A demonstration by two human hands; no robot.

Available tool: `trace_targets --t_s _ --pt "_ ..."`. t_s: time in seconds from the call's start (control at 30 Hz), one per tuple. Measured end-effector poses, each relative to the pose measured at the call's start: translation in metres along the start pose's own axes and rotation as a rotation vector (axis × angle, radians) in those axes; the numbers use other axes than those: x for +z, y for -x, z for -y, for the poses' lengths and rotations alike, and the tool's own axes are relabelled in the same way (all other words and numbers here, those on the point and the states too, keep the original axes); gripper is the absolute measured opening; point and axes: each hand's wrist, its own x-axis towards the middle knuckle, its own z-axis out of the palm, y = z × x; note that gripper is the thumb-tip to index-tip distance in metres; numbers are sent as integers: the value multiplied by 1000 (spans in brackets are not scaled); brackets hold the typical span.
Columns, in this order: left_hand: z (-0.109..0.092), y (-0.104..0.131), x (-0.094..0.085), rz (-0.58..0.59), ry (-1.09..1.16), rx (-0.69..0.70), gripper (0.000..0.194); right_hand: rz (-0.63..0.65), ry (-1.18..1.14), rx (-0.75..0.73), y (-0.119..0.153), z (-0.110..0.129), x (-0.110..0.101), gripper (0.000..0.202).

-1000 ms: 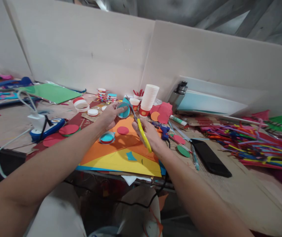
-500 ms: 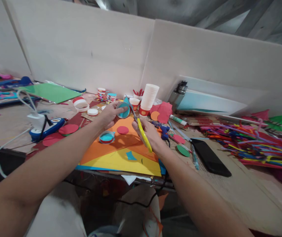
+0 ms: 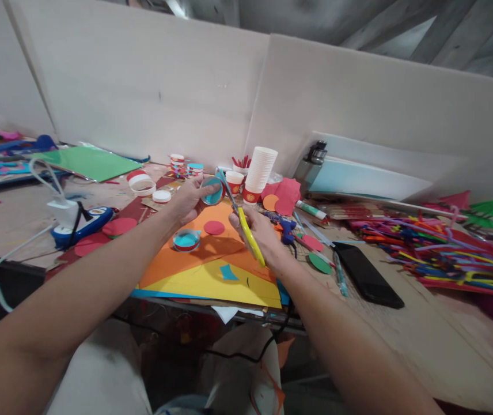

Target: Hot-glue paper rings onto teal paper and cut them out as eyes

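Observation:
Between its thumb and fingers my left hand [image 3: 192, 200] grips a small round piece [image 3: 212, 191] with a blue face and a pale rim, like a cut-down cup base. My right hand [image 3: 257, 230] holds yellow-handled scissors [image 3: 249, 236], their blades pointing up and away along the right edge of the round piece. Whether the blades touch it I cannot tell. Below lies a similar ring [image 3: 186, 241] with a red band and blue inside, on orange paper [image 3: 164, 268]. Beside it is a red paper circle [image 3: 214, 227]. A blue scrap [image 3: 228, 272] rests on yellow paper [image 3: 203, 288].
Behind my hands stands a stack of paper cups [image 3: 262, 170]. On the right are a blue glue gun [image 3: 288, 229], a black phone [image 3: 367, 274] and many pipe cleaners [image 3: 436, 248]. A power strip [image 3: 84, 225] with a white plug sits on the left.
My left hand and the round piece have shifted slightly left. The scissors have moved a little left too, still beside the piece's right edge.

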Motion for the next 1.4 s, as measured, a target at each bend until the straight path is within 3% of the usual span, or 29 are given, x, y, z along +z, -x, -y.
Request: trace_targets --t_s 0.33,0.57,0.7,1.13,1.4 --pt "2 -1 0 -4 6 46 35 11 89 -22 2 -7 3 40" --pt "5 -1 -1 56 -24 42 34 44 -44 -1 1 -7 4 40" --pt "6 0 -2 67 -47 39 32 20 19 -38 -1 -10 3 38" --pt "-2 -2 -5 86 -75 17 34 -17 97 -63 -1 -4 0 48" --pt "2 0 0 28 -27 -22 40 -14 63 -3 0 -2 0 47"
